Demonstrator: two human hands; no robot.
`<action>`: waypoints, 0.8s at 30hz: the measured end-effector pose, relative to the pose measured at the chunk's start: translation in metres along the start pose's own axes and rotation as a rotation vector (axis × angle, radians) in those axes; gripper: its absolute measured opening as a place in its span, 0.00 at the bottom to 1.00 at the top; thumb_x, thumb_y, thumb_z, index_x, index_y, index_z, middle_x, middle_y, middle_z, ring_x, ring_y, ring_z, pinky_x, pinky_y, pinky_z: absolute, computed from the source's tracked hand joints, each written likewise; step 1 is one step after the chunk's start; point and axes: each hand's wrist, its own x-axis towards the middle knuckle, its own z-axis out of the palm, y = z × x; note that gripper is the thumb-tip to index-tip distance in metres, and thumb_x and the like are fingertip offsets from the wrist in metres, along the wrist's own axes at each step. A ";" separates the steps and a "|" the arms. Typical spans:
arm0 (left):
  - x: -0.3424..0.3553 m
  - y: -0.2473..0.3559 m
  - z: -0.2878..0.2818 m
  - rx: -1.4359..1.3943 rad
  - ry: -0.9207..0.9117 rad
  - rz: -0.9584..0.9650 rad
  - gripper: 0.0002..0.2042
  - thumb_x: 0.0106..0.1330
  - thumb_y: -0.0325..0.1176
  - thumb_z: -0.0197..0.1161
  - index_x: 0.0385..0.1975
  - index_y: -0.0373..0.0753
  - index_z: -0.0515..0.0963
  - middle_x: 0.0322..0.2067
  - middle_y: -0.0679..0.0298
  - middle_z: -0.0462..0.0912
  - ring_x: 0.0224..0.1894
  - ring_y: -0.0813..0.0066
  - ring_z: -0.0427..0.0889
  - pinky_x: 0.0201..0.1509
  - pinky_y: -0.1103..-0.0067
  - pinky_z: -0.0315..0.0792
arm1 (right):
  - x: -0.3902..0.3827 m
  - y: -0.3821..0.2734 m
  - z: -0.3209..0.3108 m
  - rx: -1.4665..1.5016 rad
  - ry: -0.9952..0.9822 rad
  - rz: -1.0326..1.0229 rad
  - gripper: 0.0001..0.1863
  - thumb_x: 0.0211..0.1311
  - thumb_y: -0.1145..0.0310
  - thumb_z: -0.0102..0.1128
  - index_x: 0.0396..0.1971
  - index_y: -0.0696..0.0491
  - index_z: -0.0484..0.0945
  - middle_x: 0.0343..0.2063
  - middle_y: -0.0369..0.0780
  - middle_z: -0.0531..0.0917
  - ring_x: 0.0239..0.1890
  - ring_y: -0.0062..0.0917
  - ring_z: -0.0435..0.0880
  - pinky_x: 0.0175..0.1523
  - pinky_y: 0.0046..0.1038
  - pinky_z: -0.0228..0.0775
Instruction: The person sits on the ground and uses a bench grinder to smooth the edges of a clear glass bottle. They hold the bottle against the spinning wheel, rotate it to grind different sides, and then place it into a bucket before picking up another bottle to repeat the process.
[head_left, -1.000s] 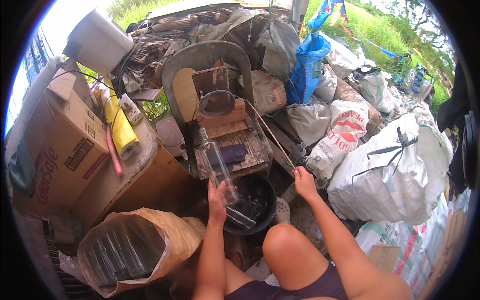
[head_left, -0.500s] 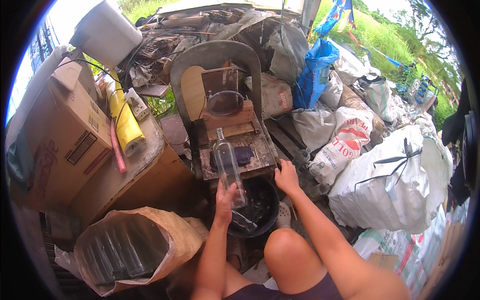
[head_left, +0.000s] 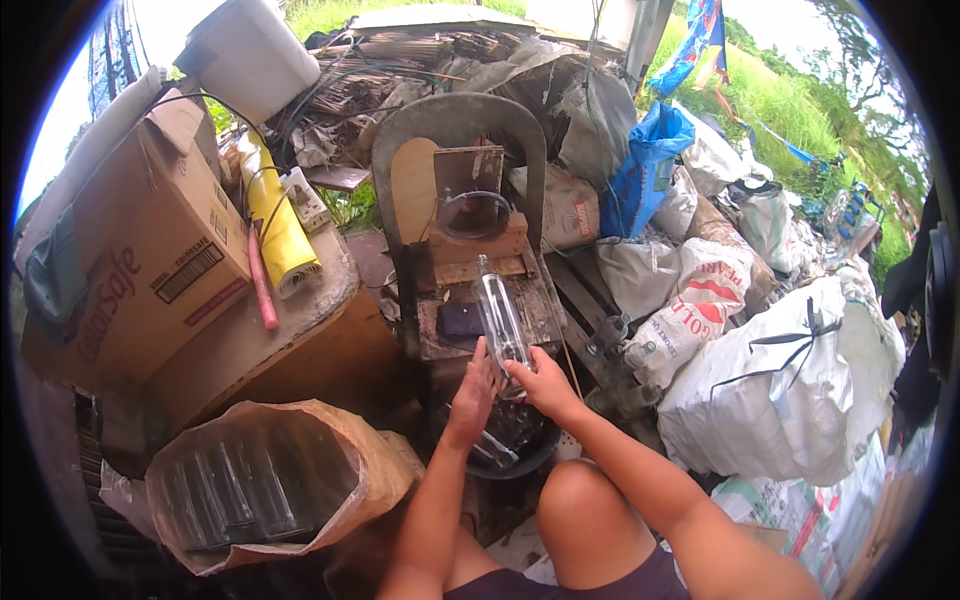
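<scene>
At the far left, a cardboard box (head_left: 205, 235) stands on a table (head_left: 318, 318), its contents hidden. Below, a brown sack (head_left: 388, 470) gapes toward the viewer, with several clear bottles (head_left: 250, 500) lying side by side inside. In the middle, a dark basin (head_left: 540, 455) contains a clear glass piece (head_left: 495, 450), partly hidden by the forearm. Rightward, a bulging white sack (head_left: 780, 385) is tied with a dark strip.

The table's rounded edge stops short of the chair (head_left: 455, 108), leaving a gap; a narrow space also parts the brown sack's mouth from the basin. The chair's front edge sits just behind the basin.

The left hand (head_left: 470, 400) is loosely spread, fingers straight and upright beside the bottle's base; whether it touches I cannot tell. The clear glass bottle (head_left: 503, 320) tilts, neck away, above the chair's front and basin. The right hand (head_left: 545, 383) grips its lower end, thumb on top.
</scene>
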 end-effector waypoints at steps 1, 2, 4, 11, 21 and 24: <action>0.001 0.004 -0.002 0.061 0.008 -0.004 0.33 0.89 0.58 0.37 0.85 0.45 0.54 0.75 0.58 0.70 0.73 0.63 0.72 0.78 0.60 0.62 | 0.008 -0.003 -0.003 0.066 0.001 0.043 0.41 0.71 0.48 0.73 0.71 0.62 0.70 0.44 0.45 0.89 0.43 0.27 0.90 0.43 0.29 0.83; 0.001 0.008 -0.005 0.123 0.016 -0.012 0.33 0.89 0.58 0.36 0.84 0.45 0.57 0.75 0.59 0.72 0.71 0.63 0.74 0.77 0.59 0.62 | 0.016 -0.006 -0.005 0.155 -0.006 0.056 0.40 0.71 0.50 0.73 0.70 0.63 0.71 0.43 0.45 0.89 0.42 0.24 0.90 0.41 0.28 0.83; 0.001 0.016 -0.008 0.341 0.118 0.005 0.29 0.88 0.55 0.43 0.78 0.42 0.67 0.68 0.57 0.79 0.65 0.64 0.80 0.73 0.60 0.67 | 0.037 -0.011 -0.002 0.020 0.116 -0.012 0.38 0.69 0.49 0.73 0.66 0.63 0.73 0.43 0.44 0.88 0.38 0.24 0.88 0.39 0.28 0.79; -0.005 0.031 -0.001 1.366 0.155 0.174 0.08 0.77 0.34 0.64 0.44 0.37 0.85 0.42 0.52 0.90 0.41 0.53 0.90 0.48 0.61 0.81 | 0.090 -0.024 0.018 0.032 0.274 -0.059 0.43 0.65 0.44 0.74 0.66 0.64 0.73 0.48 0.52 0.88 0.50 0.35 0.88 0.60 0.36 0.77; -0.002 0.044 -0.007 1.348 0.218 0.168 0.09 0.75 0.35 0.64 0.41 0.37 0.85 0.38 0.50 0.90 0.40 0.45 0.89 0.46 0.57 0.80 | 0.127 -0.034 0.021 0.076 0.315 -0.135 0.36 0.70 0.50 0.74 0.64 0.60 0.70 0.42 0.41 0.85 0.36 0.22 0.85 0.36 0.29 0.80; -0.002 0.046 -0.008 1.371 0.211 0.120 0.09 0.76 0.36 0.63 0.42 0.38 0.84 0.39 0.52 0.90 0.41 0.47 0.89 0.48 0.57 0.79 | 0.127 -0.031 0.024 0.121 0.339 -0.122 0.35 0.70 0.48 0.73 0.64 0.56 0.71 0.38 0.36 0.84 0.29 0.18 0.80 0.27 0.23 0.71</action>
